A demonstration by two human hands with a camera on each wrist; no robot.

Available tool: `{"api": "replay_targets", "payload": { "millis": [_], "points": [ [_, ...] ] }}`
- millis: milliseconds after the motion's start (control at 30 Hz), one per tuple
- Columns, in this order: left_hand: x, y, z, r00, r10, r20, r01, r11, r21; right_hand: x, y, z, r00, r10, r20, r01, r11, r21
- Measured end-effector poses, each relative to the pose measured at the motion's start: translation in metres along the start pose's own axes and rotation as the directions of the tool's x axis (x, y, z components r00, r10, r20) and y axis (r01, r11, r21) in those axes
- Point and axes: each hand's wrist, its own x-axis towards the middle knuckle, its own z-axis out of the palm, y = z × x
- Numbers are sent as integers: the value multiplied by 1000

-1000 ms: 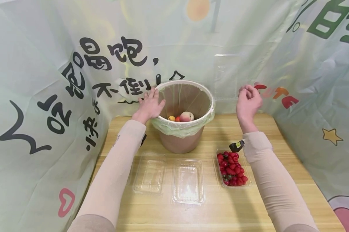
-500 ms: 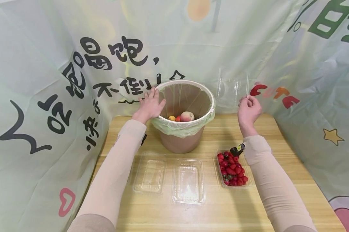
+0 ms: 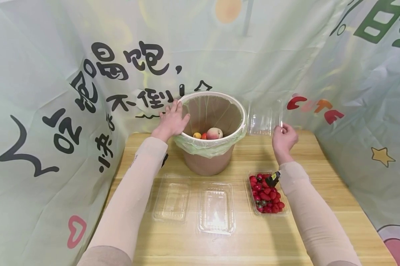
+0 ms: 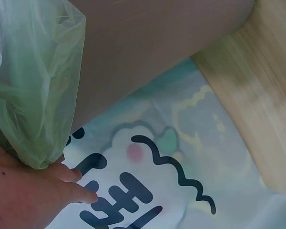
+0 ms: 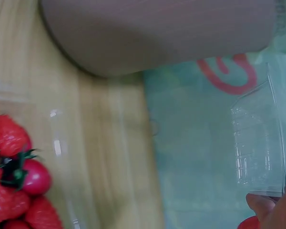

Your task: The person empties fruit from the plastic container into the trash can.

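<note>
My left hand (image 3: 172,119) rests on the left side of the white rim of a brown bin (image 3: 206,162), with its fingers spread. In the left wrist view, that hand lies against the bin's pale green liner (image 4: 43,95). My right hand (image 3: 284,141) pinches the edge of a clear plastic container (image 3: 264,117), upright to the right of the bin. The right wrist view shows the fingertips at the edge of this clear container (image 5: 260,143). Inside the bin lie a peach (image 3: 214,133), a yellow fruit (image 3: 197,135) and a partly hidden red one (image 3: 204,136).
Below my right wrist, a clear box of raspberries and cherry tomatoes (image 3: 267,195) stands on the wooden table (image 3: 253,244). Two clear containers lie in front of the bin, a left one (image 3: 171,201) and a middle one (image 3: 216,208). Printed cloth (image 3: 200,44) hangs behind and at both sides.
My right hand has come down toward the table with the clear container, which has turned and dropped beside the bin. The left hand stays on the rim.
</note>
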Motion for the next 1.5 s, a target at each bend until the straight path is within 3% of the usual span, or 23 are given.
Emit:
{"api": "replay_targets", "payload": {
  "millis": [233,467,1500],
  "points": [
    [0,-2,-1,1000,-3,-3,3,1000,0,0,23,-1,999,-29,33,34,988,-148],
    [-3,-1,0,1000,-5,4,5,1000,-8,-4,44,-6,995,41,96,-16,969,-248],
    [-1,0,-1,1000,-7,-8,7,1000,-1,-5,87,-14,975,151,163,-88,936,-339]
  ]
}}
